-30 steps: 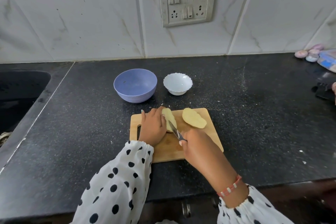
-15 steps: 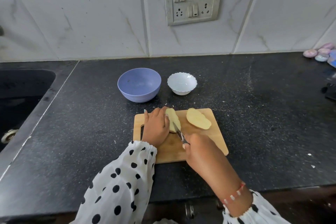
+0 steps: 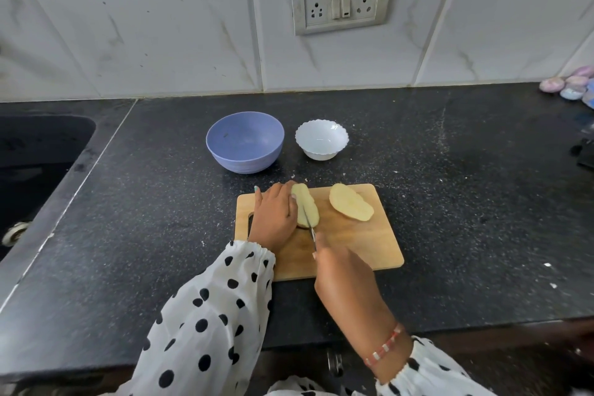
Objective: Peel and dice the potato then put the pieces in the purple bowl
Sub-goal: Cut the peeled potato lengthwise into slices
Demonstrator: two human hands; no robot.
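A peeled potato lies in two halves on the wooden cutting board. My left hand holds the left half down at the board's far left. My right hand grips a knife whose blade runs lengthwise into that half. The other half lies flat side up, free, at the board's far right. The purple bowl stands behind the board to the left, with nothing in it.
A small white scalloped bowl stands to the right of the purple one. A dark sink opens at the left. Small pastel objects and a dark item sit at the far right of the black counter.
The knife blade has turned from a slant to run along the left potato half. My head has come closer, so everything looks larger. Both hands stay on the board.
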